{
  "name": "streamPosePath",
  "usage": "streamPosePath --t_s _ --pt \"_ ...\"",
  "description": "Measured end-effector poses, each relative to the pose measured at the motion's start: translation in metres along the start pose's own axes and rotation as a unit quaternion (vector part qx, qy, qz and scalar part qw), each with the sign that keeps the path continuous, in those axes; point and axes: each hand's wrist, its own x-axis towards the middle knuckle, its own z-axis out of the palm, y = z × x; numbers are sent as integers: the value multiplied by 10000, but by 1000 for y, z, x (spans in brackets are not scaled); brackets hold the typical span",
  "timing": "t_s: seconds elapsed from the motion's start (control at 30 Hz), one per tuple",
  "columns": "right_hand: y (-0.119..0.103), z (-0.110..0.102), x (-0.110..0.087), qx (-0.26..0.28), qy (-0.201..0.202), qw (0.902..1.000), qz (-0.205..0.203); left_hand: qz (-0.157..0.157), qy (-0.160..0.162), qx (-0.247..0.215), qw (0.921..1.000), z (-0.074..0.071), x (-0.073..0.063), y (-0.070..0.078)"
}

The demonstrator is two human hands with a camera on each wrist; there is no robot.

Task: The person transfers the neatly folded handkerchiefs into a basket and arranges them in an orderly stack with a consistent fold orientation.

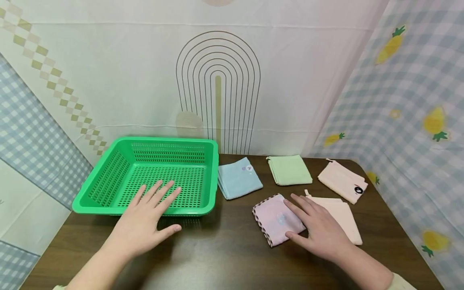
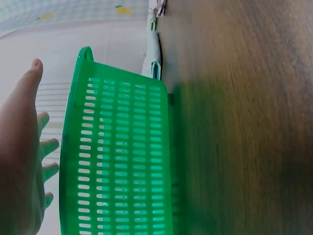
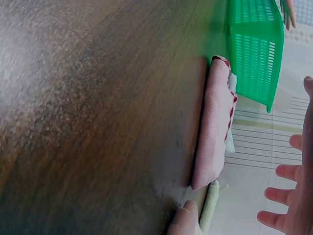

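step: I reach for pink cloth point(image 1: 277, 219) | right hand point(image 1: 319, 225) spread above it, left hand point(image 1: 145, 219) flat over green basket point(image 1: 108, 177) rim | next: I judge a pinch at its edge

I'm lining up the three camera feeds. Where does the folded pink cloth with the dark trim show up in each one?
Head: folded pink cloth with dark scalloped trim, lower centre-right, under the right hand.
Left wrist: not in it.
Right wrist: seen edge-on, right of centre.
Shared landmark: green perforated plastic basket.
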Motion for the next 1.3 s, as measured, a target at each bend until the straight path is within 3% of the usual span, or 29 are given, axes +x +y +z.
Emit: streamPosePath --t_s 0.7,1.3 --pt "-4 8 7 142 -17 9997 215 -214 39 -31 9998 -1 -8 -22" --pt "-11 13 13 140 6 9993 343 -675 -35 -103 9977 -9 -19 -38"
